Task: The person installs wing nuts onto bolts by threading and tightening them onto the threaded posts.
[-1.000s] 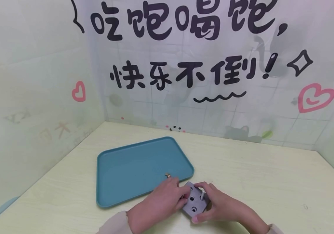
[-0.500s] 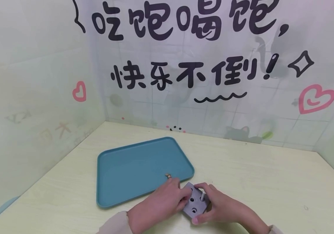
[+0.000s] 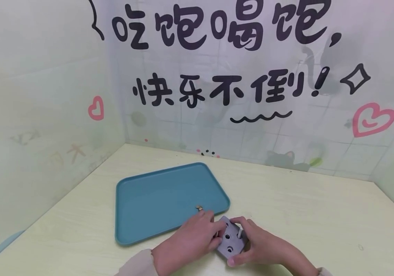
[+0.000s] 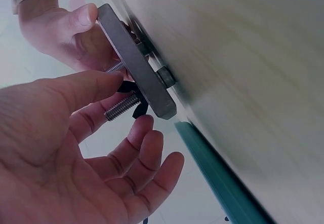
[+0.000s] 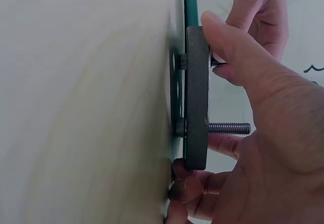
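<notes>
A grey metal plate with several round holes stands just above the table, its far corner close to the tray. My right hand grips it by opposite edges, thumb at the near corner. Two threaded bolts pass up through it, heads underneath; one bare bolt rises beside my right hand. On the other bolt sits a black wing nut near the plate's face. My left hand pinches this nut between thumb and index finger, the other fingers loosely bent. From the head view, that nut is hidden behind the left fingers.
A blue tray lies on the pale wooden table, left of and beyond the plate. Near its front rim is a small brass-coloured piece, just past my left knuckles. Printed wall panels stand behind and at the sides.
My left index finger has shifted slightly at the plate's left side. The right hand and the plate hold their place; the head view has moved a little.
</notes>
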`<state>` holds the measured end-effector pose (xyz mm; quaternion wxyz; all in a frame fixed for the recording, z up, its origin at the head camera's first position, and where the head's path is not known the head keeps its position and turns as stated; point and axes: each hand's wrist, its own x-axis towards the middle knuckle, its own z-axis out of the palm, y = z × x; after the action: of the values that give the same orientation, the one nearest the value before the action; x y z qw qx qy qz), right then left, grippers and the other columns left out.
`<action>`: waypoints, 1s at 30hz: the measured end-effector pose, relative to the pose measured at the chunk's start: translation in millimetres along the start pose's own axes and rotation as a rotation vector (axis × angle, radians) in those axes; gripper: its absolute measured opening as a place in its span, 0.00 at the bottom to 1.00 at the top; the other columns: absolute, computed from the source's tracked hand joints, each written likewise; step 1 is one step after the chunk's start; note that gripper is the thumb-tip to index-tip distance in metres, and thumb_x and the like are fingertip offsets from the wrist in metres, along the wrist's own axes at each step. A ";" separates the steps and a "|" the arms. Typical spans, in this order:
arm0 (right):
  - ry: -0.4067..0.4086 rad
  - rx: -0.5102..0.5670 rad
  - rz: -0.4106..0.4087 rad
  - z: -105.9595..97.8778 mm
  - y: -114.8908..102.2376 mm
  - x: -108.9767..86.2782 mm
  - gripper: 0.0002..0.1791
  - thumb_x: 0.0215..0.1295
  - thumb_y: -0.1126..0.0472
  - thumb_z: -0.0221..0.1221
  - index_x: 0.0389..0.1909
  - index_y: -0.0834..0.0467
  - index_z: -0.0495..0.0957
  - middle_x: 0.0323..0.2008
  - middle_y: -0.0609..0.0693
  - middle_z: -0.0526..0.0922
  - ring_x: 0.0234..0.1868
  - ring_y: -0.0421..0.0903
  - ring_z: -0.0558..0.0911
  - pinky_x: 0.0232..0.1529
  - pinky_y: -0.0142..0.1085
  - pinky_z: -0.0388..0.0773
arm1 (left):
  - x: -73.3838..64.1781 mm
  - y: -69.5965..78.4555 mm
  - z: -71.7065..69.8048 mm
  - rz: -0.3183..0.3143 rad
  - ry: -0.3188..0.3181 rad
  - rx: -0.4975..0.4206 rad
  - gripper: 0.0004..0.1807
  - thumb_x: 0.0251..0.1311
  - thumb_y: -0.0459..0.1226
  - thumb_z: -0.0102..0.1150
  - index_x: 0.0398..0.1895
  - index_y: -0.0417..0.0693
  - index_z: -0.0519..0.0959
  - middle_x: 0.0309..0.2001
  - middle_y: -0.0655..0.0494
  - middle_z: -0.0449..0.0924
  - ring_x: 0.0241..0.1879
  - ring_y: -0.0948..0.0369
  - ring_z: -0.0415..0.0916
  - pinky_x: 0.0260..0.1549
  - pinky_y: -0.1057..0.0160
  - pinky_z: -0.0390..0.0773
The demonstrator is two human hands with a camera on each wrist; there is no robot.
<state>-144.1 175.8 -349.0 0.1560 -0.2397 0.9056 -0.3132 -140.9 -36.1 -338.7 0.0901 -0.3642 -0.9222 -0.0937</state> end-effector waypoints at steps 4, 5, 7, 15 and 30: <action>-0.020 -0.004 -0.005 -1.4 -2.7 0.8 0.47 0.46 0.42 0.68 0.64 0.54 0.57 0.44 0.51 0.68 0.43 0.44 0.69 0.41 0.34 0.67 | -1.9 -0.9 -1.2 -0.036 -0.029 -0.008 0.05 0.58 0.44 0.58 0.36 0.62 0.73 0.30 0.62 0.66 0.29 0.66 0.59 0.25 0.71 0.62; -0.028 -0.001 -0.005 -2.2 -3.3 1.0 0.47 0.46 0.43 0.68 0.64 0.54 0.57 0.44 0.51 0.68 0.43 0.44 0.68 0.41 0.34 0.67 | -2.0 -1.3 -1.5 -0.043 -0.034 -0.016 0.08 0.57 0.44 0.58 0.39 0.61 0.73 0.32 0.61 0.66 0.30 0.66 0.60 0.26 0.71 0.63; -0.041 -0.010 -0.017 -4.3 -3.9 0.9 0.46 0.47 0.43 0.68 0.64 0.53 0.56 0.44 0.51 0.68 0.44 0.43 0.68 0.43 0.34 0.66 | -2.0 -1.9 -1.6 -0.050 -0.045 -0.028 0.13 0.57 0.46 0.58 0.45 0.60 0.73 0.35 0.61 0.68 0.32 0.65 0.62 0.27 0.70 0.65; -0.116 0.005 -0.017 -15.4 -5.1 -0.3 0.46 0.48 0.47 0.69 0.65 0.56 0.56 0.47 0.50 0.68 0.44 0.43 0.69 0.45 0.32 0.66 | -0.8 -3.3 4.6 0.032 -0.073 0.080 0.23 0.55 0.57 0.57 0.49 0.56 0.74 0.50 0.63 0.73 0.42 0.64 0.68 0.34 0.67 0.70; -0.080 -0.096 0.044 -26.3 -33.8 6.5 0.40 0.53 0.44 0.64 0.63 0.60 0.62 0.39 0.52 0.71 0.38 0.46 0.71 0.35 0.39 0.68 | -4.8 1.0 2.5 0.025 -0.118 0.141 0.21 0.58 0.58 0.53 0.48 0.59 0.74 0.48 0.66 0.73 0.39 0.66 0.71 0.31 0.68 0.72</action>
<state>-149.6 162.0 -308.3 0.1871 -0.2393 0.9177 -0.2561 -137.0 -37.9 -342.2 0.0620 -0.3733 -0.9256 -0.0056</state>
